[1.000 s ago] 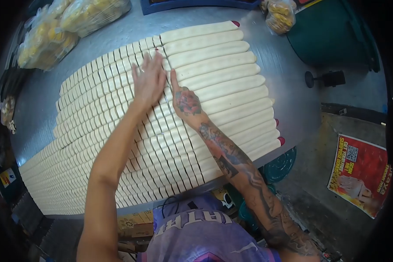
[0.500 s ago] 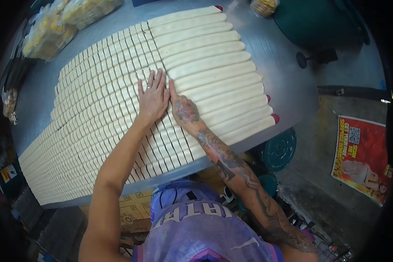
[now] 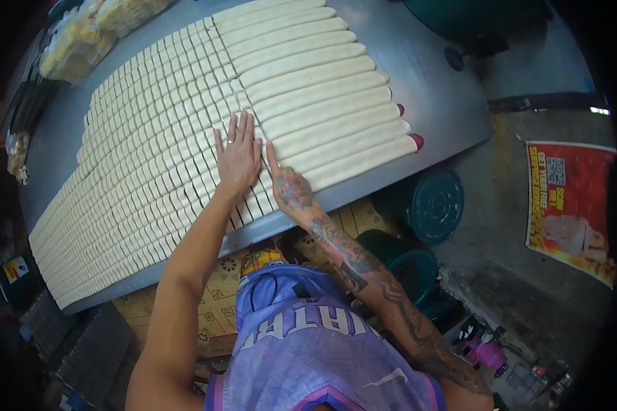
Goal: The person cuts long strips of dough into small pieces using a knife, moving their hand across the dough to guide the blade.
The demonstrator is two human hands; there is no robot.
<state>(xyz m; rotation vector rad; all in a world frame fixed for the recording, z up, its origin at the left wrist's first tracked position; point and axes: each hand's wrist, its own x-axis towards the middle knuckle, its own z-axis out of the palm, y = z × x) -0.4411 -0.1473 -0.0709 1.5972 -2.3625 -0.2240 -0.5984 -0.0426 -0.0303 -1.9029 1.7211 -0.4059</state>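
Long rolls of pale dough lie side by side across the metal table, and a pink-red end shows at the right of the nearest one. Toward the left, dark cross lines divide the rolls into many short dough pieces. My left hand rests flat on the cut dough with fingers stretched forward. Beside it, my right hand is closed with the index finger pointing along the border between cut and uncut dough. Whatever lies under its curled fingers is hidden.
Bags of yellow items stand on the far left of the metal table. A dark green container is at the far right. Below the table edge are green lidded bins. A red poster is at the right.
Both hands have moved along the dough toward the table's near edge, keeping side by side. The view has shifted, so the dough sits higher in it.
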